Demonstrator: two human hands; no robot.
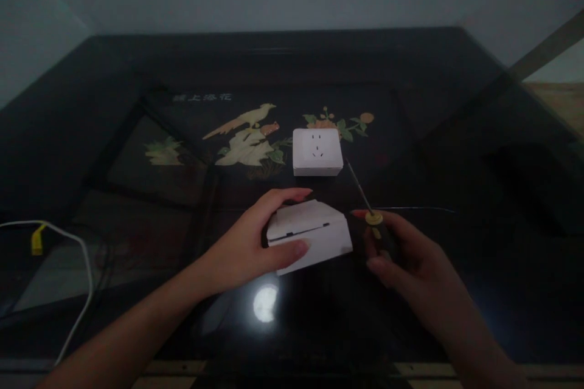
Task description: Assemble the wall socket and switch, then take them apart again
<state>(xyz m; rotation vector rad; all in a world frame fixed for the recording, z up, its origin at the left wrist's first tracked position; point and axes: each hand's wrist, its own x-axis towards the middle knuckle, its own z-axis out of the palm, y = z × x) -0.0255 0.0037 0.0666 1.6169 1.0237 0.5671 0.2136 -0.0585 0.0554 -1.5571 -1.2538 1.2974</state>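
My left hand point(249, 243) grips a white wall-switch unit point(312, 234) by its left end, fingers over the top and thumb along the front. The unit rests tilted on the dark glossy table point(456, 152). To its right, my right hand point(401, 252) is closed round the black-and-yellow handle of a screwdriver point(369, 209), whose thin shaft points up and away from me. A white socket point(317, 151) lies flat on the table behind the switch, untouched.
The tabletop carries an inlaid picture of a bird and flowers point(249, 134). A white cable point(77, 267) with a yellow connector point(37, 240) loops at the left edge. A lamp's glare point(265, 302) shines on the table near me. A pale wall stands behind.
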